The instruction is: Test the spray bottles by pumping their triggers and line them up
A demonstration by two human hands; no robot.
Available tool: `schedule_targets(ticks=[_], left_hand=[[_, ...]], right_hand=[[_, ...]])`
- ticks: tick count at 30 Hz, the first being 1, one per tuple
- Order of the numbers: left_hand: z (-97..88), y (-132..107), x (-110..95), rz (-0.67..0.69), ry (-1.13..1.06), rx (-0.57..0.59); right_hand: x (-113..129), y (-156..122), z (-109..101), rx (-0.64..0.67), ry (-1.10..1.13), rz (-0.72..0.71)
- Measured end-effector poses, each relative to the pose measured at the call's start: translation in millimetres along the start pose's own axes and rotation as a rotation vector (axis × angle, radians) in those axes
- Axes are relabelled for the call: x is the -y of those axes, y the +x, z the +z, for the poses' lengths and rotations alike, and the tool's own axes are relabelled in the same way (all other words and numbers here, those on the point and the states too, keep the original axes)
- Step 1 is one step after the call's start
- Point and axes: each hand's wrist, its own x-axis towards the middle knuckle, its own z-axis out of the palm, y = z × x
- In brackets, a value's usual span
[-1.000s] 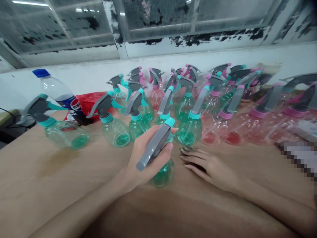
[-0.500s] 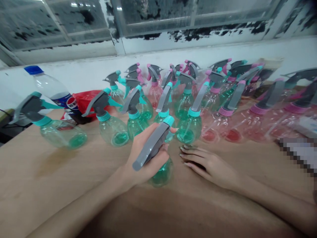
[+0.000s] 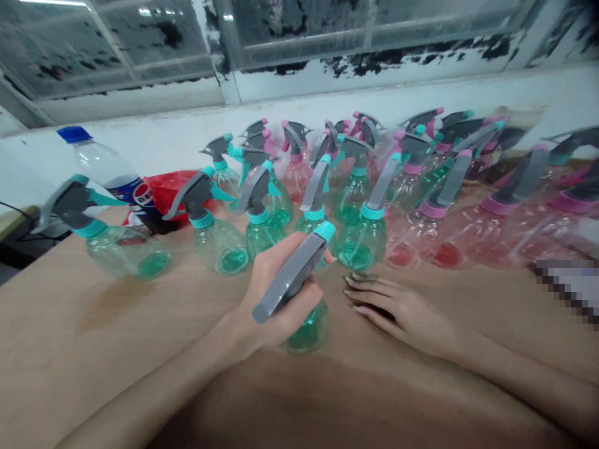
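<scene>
The spray bottle (image 3: 306, 333) is in front of the person, and its base seems to rest on the table (image 3: 116, 349). The left hand (image 3: 259, 280) is closed around it, with fingers curled under the grey head (image 3: 292, 277). The trigger is hidden there, so I cannot tell if it is pressed.

I judge that this bottle is light, because its wall looks like thin clear plastic. The round belly is smooth and could slip, more so if wet, and it may give a little under pressure. The narrow neck below the stiff head should be the surest place to take hold.

To the right of the spray bottle, the right hand (image 3: 397, 305) lies palm down, fingers slightly bent and loosely apart, with nothing visible in its grasp. Behind the spray bottle stand green bottles (image 3: 362, 243); behind it to the right, pink bottles (image 3: 444, 246); behind it to the left, a drink bottle (image 3: 105, 163) and a red bag (image 3: 173, 187).
</scene>
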Motion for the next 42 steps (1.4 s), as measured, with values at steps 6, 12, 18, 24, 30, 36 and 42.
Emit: schedule_targets(ticks=[6,12,18,24,30,36,42], left_hand=[[-3.8,0,-5,-0.017,0.021,-0.002],[-1.3,2,-8,-0.044,0.006,-0.019],[0.8,1,-15,-0.092,0.038,-0.034],[0.8,3,-20,-0.078,0.047,-0.044],[-0.1,3,-19,-0.065,0.055,-0.035],[-0.4,4,-18,-0.058,0.037,-0.045],[-1.8,3,-17,-0.140,-0.031,0.039]], right_hand=[[0,0,-1,0.014,0.003,0.006],[1,1,-2,-0.004,0.030,0.009],[0,0,-1,0.009,0.016,0.004],[0,0,-1,-0.001,0.030,0.006],[1,1,-2,0.001,0.036,0.009],[-1,0,0,-0.005,0.037,0.000],[0,0,-1,-0.003,0.021,0.006]])
